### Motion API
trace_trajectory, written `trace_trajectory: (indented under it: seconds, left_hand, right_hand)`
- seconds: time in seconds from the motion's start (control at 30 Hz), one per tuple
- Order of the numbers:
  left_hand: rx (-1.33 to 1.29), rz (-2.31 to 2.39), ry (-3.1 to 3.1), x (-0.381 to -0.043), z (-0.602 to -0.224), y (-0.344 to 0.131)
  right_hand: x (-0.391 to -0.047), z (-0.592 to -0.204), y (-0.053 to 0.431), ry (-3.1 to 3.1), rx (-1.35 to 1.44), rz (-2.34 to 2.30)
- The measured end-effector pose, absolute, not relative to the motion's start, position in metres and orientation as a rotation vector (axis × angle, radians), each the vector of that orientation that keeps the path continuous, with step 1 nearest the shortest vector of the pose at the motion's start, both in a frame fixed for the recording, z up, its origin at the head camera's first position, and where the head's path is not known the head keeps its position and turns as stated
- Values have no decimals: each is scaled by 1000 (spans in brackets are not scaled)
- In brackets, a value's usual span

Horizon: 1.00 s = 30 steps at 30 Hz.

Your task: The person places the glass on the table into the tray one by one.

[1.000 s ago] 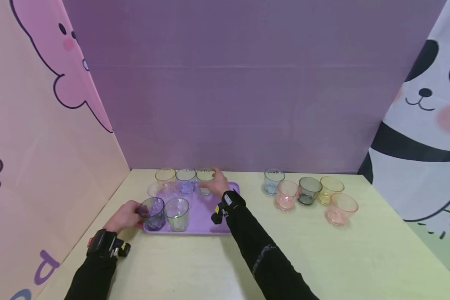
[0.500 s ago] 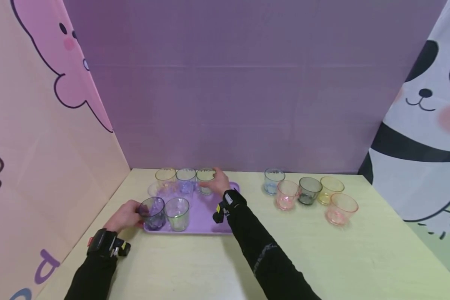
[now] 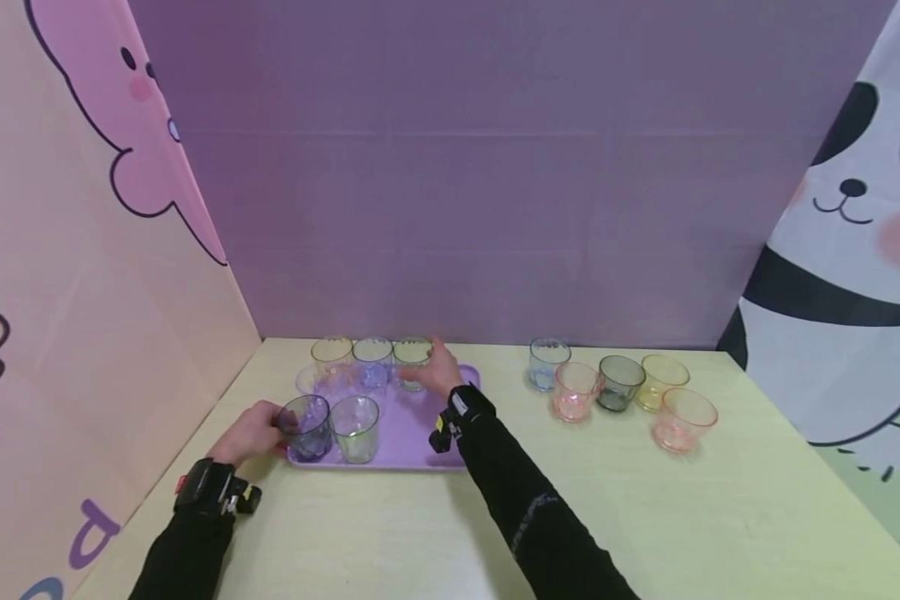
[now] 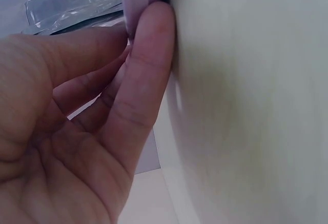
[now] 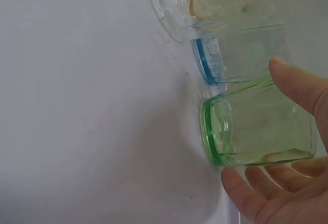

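Observation:
A purple tray (image 3: 412,429) lies on the left part of the table. My left hand (image 3: 251,433) is at its front left corner; in the left wrist view the thumb and a finger pinch the tray's edge (image 4: 141,3). Right beside that hand stands a dark grey-purple glass (image 3: 311,437), with a green-tinted glass (image 3: 356,437) to its right. At the tray's back, my right hand (image 3: 438,371) holds another green glass (image 5: 256,126) between thumb and fingers. A blue glass (image 5: 241,55) stands close against it.
An amber glass (image 3: 332,354) and a clear glass (image 3: 305,382) also stand on the tray's back left. To the right on the table (image 3: 570,500) are a blue glass (image 3: 547,367), a pink glass (image 3: 573,396), a grey glass (image 3: 619,383), a yellow glass (image 3: 662,379) and another pink glass (image 3: 681,421).
Very little differs. My right hand and wrist have shifted slightly right at the green glass; my left hand stays at the tray corner, and the glasses keep their places.

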<state>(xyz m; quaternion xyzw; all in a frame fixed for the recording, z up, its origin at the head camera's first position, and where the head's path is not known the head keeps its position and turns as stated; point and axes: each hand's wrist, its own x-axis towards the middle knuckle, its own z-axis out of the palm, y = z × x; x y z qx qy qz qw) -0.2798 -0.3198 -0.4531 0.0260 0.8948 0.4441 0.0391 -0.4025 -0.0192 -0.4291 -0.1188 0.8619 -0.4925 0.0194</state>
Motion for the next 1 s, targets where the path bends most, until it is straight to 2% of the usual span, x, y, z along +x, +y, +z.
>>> trace_trajectory:
  seconds: [0.37,1.0]
  left_hand:
    - [20,1336,2740,-278,-453,-317]
    - [70,1372,2731,-278,-451,-318]
  right_hand:
    - [-391,-429,-7,2720,-251,-1471]
    - [-377,-431,23,2806,-340,-1450]
